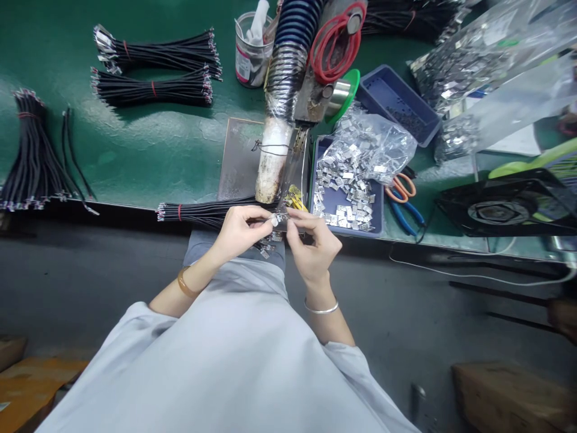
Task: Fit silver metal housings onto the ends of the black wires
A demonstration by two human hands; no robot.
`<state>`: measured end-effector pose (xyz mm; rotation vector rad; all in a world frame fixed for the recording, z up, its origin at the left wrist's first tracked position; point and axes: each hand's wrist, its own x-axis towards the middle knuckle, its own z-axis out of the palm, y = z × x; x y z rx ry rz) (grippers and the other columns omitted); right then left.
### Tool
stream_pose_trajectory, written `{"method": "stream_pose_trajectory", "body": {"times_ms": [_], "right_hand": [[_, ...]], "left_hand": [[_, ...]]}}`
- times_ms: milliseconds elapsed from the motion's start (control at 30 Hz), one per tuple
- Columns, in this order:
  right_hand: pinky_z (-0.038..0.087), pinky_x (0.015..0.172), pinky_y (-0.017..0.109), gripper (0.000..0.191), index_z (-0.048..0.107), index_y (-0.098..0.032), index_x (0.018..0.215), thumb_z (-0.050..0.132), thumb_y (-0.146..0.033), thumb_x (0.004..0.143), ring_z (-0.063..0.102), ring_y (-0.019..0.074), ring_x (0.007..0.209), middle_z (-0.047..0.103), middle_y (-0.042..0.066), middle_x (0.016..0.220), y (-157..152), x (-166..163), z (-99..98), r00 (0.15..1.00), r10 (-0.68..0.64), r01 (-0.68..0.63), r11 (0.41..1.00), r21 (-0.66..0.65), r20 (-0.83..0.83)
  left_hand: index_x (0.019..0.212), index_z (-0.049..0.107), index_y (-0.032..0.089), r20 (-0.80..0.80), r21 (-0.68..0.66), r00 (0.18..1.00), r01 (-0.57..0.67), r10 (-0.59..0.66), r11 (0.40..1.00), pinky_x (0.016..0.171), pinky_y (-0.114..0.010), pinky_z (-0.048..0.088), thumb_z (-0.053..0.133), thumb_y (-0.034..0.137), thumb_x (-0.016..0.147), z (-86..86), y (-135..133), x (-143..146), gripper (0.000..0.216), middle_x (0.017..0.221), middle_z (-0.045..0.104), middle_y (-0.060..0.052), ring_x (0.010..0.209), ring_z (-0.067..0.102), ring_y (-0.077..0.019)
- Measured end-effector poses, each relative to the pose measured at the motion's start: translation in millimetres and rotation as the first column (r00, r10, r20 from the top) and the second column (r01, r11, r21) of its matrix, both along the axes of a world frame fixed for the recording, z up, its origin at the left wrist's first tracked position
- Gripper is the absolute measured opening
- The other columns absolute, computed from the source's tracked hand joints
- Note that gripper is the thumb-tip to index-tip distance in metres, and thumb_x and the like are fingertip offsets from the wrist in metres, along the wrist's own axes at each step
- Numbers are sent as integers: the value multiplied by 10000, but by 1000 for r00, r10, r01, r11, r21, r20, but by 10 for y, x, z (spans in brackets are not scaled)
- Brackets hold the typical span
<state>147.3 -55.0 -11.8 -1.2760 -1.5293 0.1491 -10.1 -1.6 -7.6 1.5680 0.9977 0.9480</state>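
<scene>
My left hand (238, 231) and my right hand (312, 245) meet just below the front edge of the green bench (148, 144). Both pinch a small metal connector shell (278, 221) on the end of a black cable. Several cable ends with metal shells (267, 246) hang under my left hand. A bundle of black cables (202, 211) tied with a red band lies along the bench edge and runs to my left hand. A blue tray (377, 225) with several loose metal shells (349, 204) sits right beside my right hand.
A fume hose and soldering fixture (288, 90) stand right behind my hands on a grey plate (238, 159). More cable bundles (153, 72) lie at the back left and far left (31, 156). Pliers (403, 207), a second blue tray (401, 102), bags of shells (469, 66) and a fan (505, 207) fill the right.
</scene>
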Motion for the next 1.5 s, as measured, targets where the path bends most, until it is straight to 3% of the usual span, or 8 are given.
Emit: {"method": "stream_pose_trajectory", "body": {"times_ms": [233, 500, 767, 1100, 1233, 1333, 1400, 1500], "right_hand": [[661, 679, 283, 64, 666, -217, 938, 622, -217, 983, 802, 170, 730, 796, 9, 896, -169, 197, -105, 957, -165, 187, 980, 72, -240], [665, 762, 325, 84, 666, -200, 912, 630, -240, 975, 798, 174, 816, 783, 29, 931, -441, 315, -258, 916, -301, 309, 951, -10, -267], [678, 725, 363, 143, 650, -206, 876, 629, -310, 972, 793, 197, 797, 776, 37, 905, -487, 300, -200, 906, -355, 369, 929, 23, -231], [654, 627, 363, 106, 671, -228, 889, 636, -307, 951, 781, 210, 746, 773, 28, 877, -493, 207, -133, 917, -331, 376, 904, 204, -224], [615, 578, 339, 137, 700, -235, 884, 602, -288, 963, 769, 204, 689, 785, 23, 830, -588, 174, -106, 962, -210, 251, 930, 267, -174], [618, 630, 333, 188, 716, -235, 879, 567, -282, 984, 772, 202, 720, 797, 29, 824, -608, 82, -98, 992, 57, -59, 998, -15, -116], [621, 684, 308, 198, 735, -232, 880, 579, -290, 989, 776, 188, 745, 809, 31, 842, -560, -56, -139, 933, 327, -357, 887, -293, -147], [616, 713, 276, 223, 772, -235, 905, 632, -394, 974, 784, 180, 760, 820, 31, 858, -437, -374, -293, 723, 621, -669, 519, -532, -303]], "left_hand": [[1089, 763, 147, -444, 399, 847, 480, -294, 781, 925, -397, 585, 673, 270, 945, -94, 69, -449, 210, 1145, 752, -153, 1060, 704, -251], [1544, 481, 187, -856, 298, 459, 814, -239, 498, 1237, -415, 420, 471, -3, 943, -109, 311, -1072, 630, 1616, 493, -154, 1539, 420, -261], [1402, 655, 249, -809, 356, 569, 671, -144, 650, 1078, -418, 538, 346, 68, 1007, -180, 386, -1420, 533, 1352, 707, -160, 1202, 682, -252], [1300, 717, 223, -814, 322, 574, 574, -89, 753, 766, -321, 565, 364, 121, 988, -50, 427, -1719, 482, 901, 690, -124, 742, 625, -204], [1223, 754, 199, -717, 206, 675, 445, -176, 872, 786, -302, 577, 506, 254, 942, 139, 315, -1740, 379, 948, 747, -115, 839, 694, -222], [1067, 789, 195, -504, 56, 850, 211, -155, 976, 780, -290, 593, 689, 381, 852, 353, 136, -1729, 301, 947, 781, -97, 866, 717, -240], [892, 770, 190, -335, -99, 939, 45, -76, 994, 597, -243, 557, 774, 418, 806, 489, -3, -1714, 244, 758, 736, -59, 652, 660, -185], [773, 671, 194, -37, -368, 997, -81, 73, 926, 385, -200, 394, 830, 485, 784, 611, -185, -1705, 333, 574, 609, 5, 409, 478, -96]]}}
